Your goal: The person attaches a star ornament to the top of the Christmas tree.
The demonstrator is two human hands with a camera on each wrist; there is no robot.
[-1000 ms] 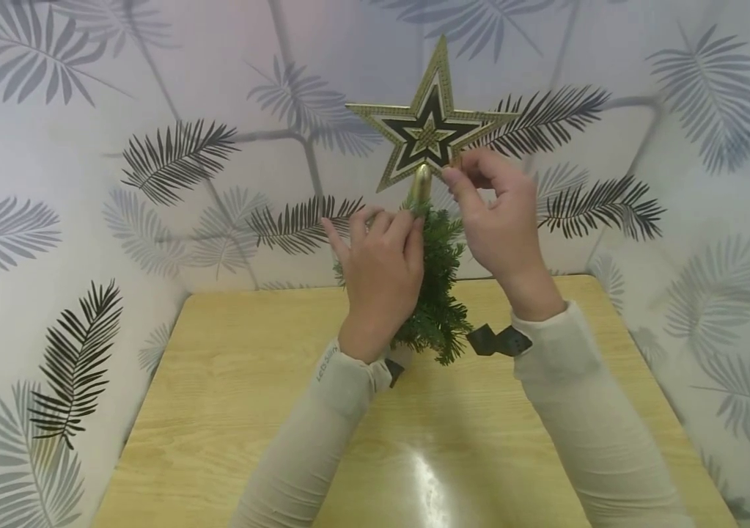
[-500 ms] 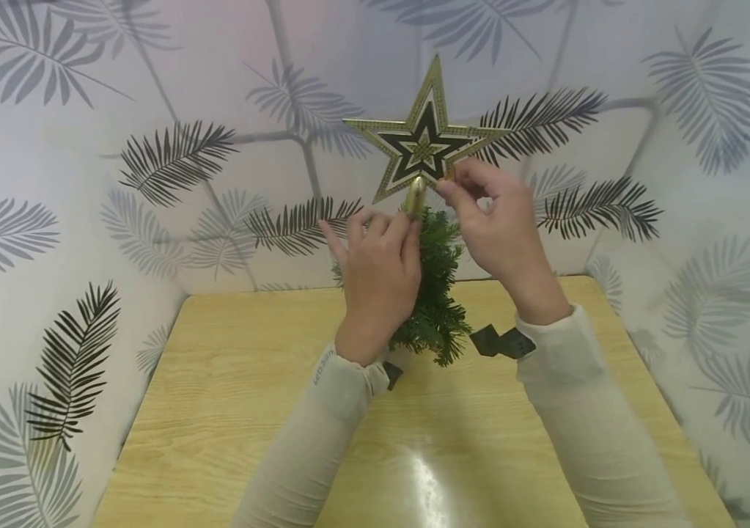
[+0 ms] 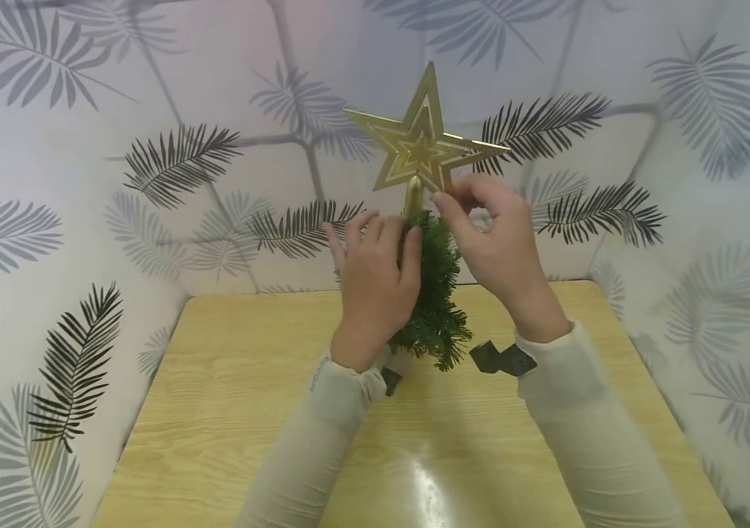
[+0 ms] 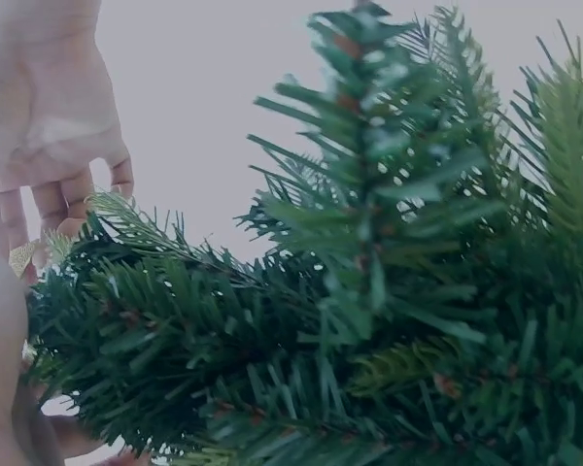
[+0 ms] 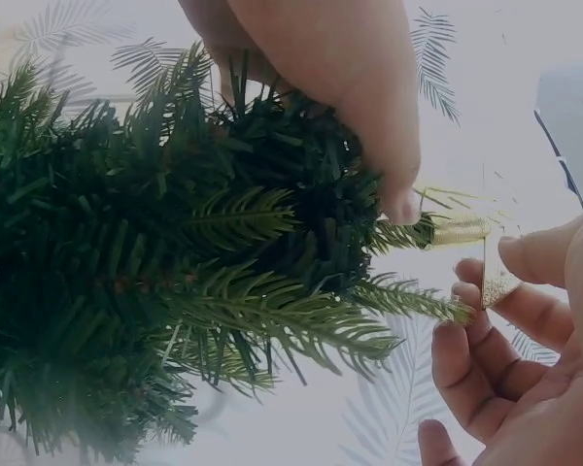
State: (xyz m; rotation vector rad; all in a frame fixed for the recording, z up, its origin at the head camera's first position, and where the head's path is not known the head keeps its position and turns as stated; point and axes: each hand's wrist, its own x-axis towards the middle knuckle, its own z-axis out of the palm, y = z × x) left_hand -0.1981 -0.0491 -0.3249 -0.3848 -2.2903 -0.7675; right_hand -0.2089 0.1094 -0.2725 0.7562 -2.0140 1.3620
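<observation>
In the head view a gold star topper with star-shaped cutouts stands over a small artificial Christmas tree. My right hand pinches the star's lower right point between thumb and fingers. The star's gold sleeve sits right at the treetop, its lower end partly hidden by twigs. My left hand holds the top of the tree from the left, its fingertips hidden behind the branches. The right wrist view shows the left thumb against the uppermost needles, close to the sleeve.
The tree stands on a light wooden table, toward its back edge. Behind and beside it is a pale wall covering printed with grey and black leaves. A dark wrist strap sticks out at the right cuff.
The star has come down toward the treetop and its face has tilted, now shining gold all over. My right hand has moved down with it. My left hand stays at the tree.
</observation>
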